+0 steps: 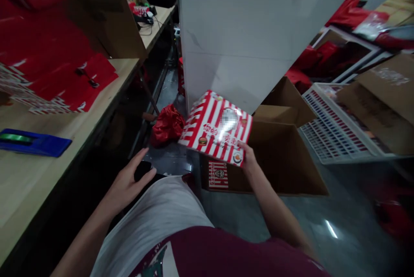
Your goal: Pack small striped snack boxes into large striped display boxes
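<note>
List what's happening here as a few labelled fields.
Right hand: grips the striped box by a corner, over the carton
Left hand: open, at the lap
Floor: red bag, crate
Table: flat red boxes, blue pad

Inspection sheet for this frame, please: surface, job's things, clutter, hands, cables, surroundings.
Surface: wooden table at left; grey floor below.
Job's things: striped box held by one corner over the edge of an open cardboard carton.
Clutter: crumpled red bag on the floor; blue flat item and red flat stacks on the table; white crate at right.
Hands: right hand grips the striped box; left hand open, fingers spread, by the knee.
Cables: dark cable on the far table.
Surroundings: large white panel behind the carton.
</note>
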A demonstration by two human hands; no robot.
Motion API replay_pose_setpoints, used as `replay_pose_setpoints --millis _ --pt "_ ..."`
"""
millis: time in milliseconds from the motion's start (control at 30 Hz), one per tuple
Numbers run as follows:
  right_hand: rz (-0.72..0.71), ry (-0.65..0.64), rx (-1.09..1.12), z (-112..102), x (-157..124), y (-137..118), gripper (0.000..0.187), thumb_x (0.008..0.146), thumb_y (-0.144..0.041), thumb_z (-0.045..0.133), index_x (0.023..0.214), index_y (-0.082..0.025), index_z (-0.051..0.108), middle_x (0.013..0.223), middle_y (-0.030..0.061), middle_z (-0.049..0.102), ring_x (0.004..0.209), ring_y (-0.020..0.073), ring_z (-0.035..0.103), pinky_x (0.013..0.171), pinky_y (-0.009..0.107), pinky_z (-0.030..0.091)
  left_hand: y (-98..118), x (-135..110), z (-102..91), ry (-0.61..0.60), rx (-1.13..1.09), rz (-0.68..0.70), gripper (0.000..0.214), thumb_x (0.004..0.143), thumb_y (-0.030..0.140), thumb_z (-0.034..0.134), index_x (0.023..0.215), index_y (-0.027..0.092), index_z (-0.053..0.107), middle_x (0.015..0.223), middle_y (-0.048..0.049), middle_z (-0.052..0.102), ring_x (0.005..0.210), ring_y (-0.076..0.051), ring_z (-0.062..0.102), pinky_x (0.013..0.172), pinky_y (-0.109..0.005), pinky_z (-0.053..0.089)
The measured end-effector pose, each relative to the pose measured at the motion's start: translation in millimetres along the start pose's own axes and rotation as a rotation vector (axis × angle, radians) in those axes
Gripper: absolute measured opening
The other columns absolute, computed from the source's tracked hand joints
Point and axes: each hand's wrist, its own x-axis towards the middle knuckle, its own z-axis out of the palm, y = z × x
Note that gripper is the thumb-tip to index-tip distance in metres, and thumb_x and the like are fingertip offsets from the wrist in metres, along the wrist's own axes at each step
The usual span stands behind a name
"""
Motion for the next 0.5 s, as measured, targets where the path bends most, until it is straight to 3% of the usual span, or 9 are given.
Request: replay_pose_setpoints --millis 100,233,333,500 --pt "-0.127 0.139 0.048 -46 5 -17 0.031 0.067 -0.02 0.065 0.097 -0.013 0.064 0.085 0.0089 0.075 0.077 0.0244 0.071 0.077 0.042 0.06 -38 -6 -1.8 0.043 -0.065 -0.229 0.085 0.066 0.067 0.068 0.134 0.018 0.053 0.141 -0.0158 0.053 0.133 -0.035 0.046 0.112 -0.052 0.034" --pt "-0.222 0.3 0.086 -84 13 0 0.034 0.07 -0.024 0.064 0.103 -0.016 0.063 0.092 0.0053 0.075 0.077 0.019 0.07 0.077 0.036 0.058 -82 -20 -17.2 0.156 -0.165 -0.401 0.076 0.057 0.065 0.075 0.119 0.022 0.062 0.13 -0.0122 0.063 0.126 -0.034 0.054 0.108 -0.049 0.041" --pt "-0.196 0.396 0.066 -88 24 33 0.034 0.076 -0.031 0.06 0.107 -0.018 0.061 0.09 0.0028 0.074 0.073 0.0163 0.069 0.072 0.033 0.058 -96 -27 -30.5 0.22 -0.189 -0.475 0.069 0.053 0.06 0.08 0.109 0.023 0.066 0.117 -0.0095 0.07 0.12 -0.033 0.059 0.109 -0.048 0.041" --pt "-0.018 0.505 -0.054 -70 45 88 0.032 0.088 -0.041 0.055 0.106 -0.014 0.061 0.088 0.0051 0.07 0.071 0.0168 0.066 0.067 0.034 0.056 -95 -28 -37.4 0.286 -0.21 -0.499 0.065 0.049 0.058 0.081 0.101 0.021 0.068 0.113 -0.0094 0.071 0.117 -0.033 0.061 0.109 -0.049 0.04"
